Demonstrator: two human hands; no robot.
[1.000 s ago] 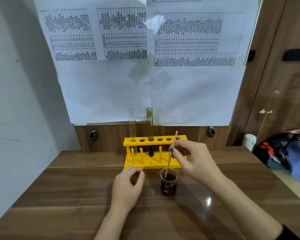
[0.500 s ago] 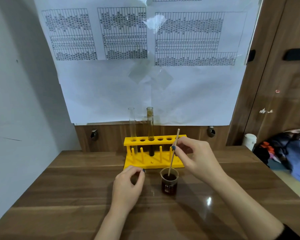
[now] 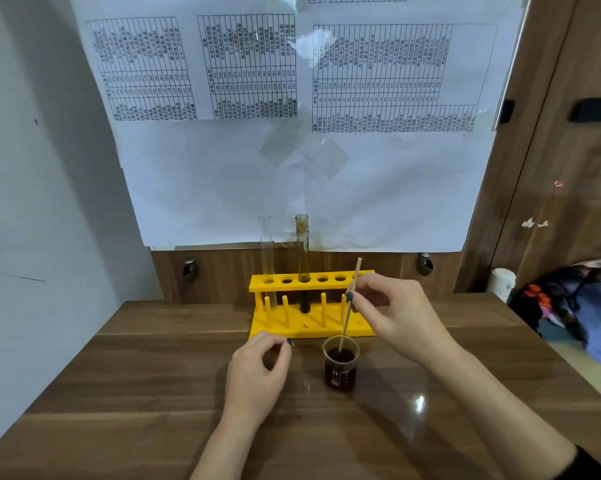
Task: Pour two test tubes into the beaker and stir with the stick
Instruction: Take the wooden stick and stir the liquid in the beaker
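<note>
Head view: wooden stick (image 3: 348,308) is pinched in right hand (image 3: 394,313), tip in glass beaker (image 3: 340,367) mid-worktop; left hand (image 3: 257,374) loosely curled, grasping nothing. Slow circles are advised, rim contact avoided.

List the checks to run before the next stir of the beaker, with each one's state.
1. Stick held by right hand: ok.
2. Stick tip in the beaker liquid: ok.
3. Beaker upright on the table: ok.
4. Left hand steadying beaker: not ok, it rests beside it, apart.
5. Both test tubes back in the yellow rack: ok.
6. Tubes fully emptied: cannot tell.
</note>
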